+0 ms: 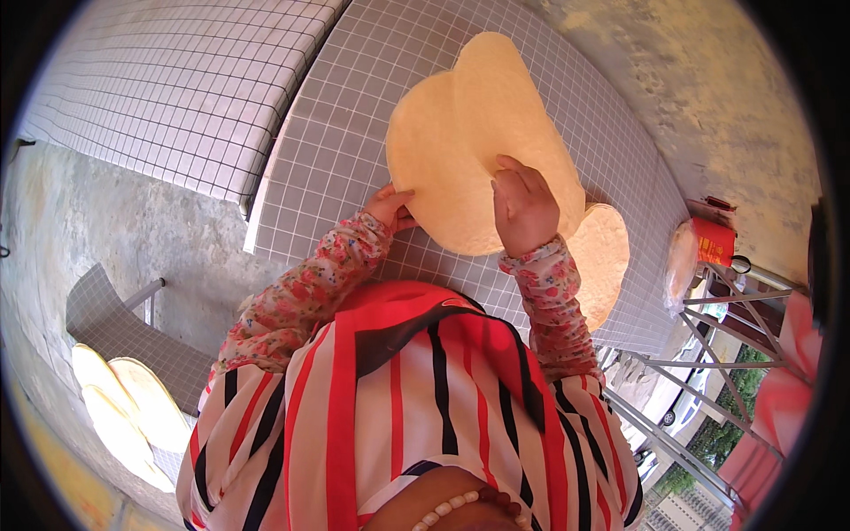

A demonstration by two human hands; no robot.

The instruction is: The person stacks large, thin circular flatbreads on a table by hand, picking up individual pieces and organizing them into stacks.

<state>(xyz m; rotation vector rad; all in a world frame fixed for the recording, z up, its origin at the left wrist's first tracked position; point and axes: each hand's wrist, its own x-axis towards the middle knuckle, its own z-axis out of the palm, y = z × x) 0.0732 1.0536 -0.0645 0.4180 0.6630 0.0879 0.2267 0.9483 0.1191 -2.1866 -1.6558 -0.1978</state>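
Note:
A large, thin, pale-yellow sheet, which looks like flatbread, lies on the grey checked tabletop in front of me. An edge runs down its middle, where one layer overlaps another; whether it is one folded sheet or two, I cannot tell. My left hand pinches its left rim, thumb on top and fingers partly underneath. Over the overlapping edge, my right hand is closed, thumb and fingertips gripping the upper layer. Another pale-yellow sheet lies partly beneath, right of my right wrist.
A white checked surface adjoins the table at the left. Several more pale-yellow sheets lie on a lower checked surface at the lower left. At the right table end are a clear plastic bag, a red container and a metal frame.

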